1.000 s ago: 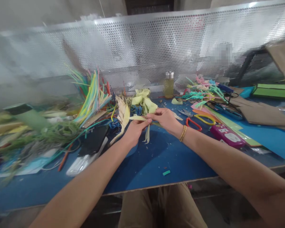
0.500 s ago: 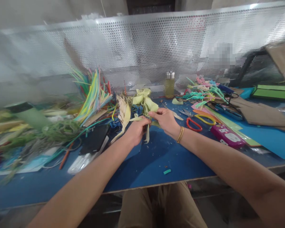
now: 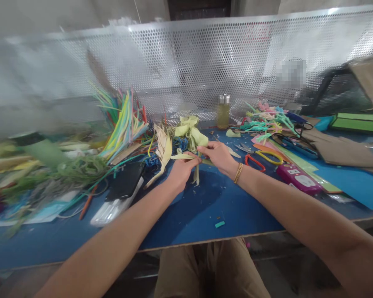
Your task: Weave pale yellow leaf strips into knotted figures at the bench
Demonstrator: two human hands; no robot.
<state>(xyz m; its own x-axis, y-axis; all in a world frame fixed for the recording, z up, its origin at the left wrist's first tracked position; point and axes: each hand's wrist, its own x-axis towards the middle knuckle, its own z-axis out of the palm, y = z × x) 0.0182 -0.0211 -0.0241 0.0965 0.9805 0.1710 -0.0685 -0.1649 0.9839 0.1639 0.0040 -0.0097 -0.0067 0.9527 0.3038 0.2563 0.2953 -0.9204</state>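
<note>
Pale yellow-green corn husk (image 3: 194, 138), bunched like a flower, stands upright just above my fingers. My left hand (image 3: 183, 170) is closed, pinching a husk strip at the base of the bunch. From the other side my right hand (image 3: 218, 156) pinches the same base between thumb and fingers. A loose strip (image 3: 197, 174) hangs below the fingertips, and another sticks out to the left. Just left of my hands lies a drier, tan husk (image 3: 163, 147). The exact spot where the fingers meet is partly hidden.
Scissors with red and yellow handles (image 3: 267, 155) and a purple case (image 3: 298, 179) lie to the right. Behind are a glass bottle (image 3: 223, 112) and a perforated metal panel (image 3: 205, 54). A black phone (image 3: 125, 182) and colourful pipe cleaners (image 3: 124, 128) are at left.
Both hands stay pinched at the base of the husk, with only a slight shift of the left fingers to the right. The whole view has moved a little.
</note>
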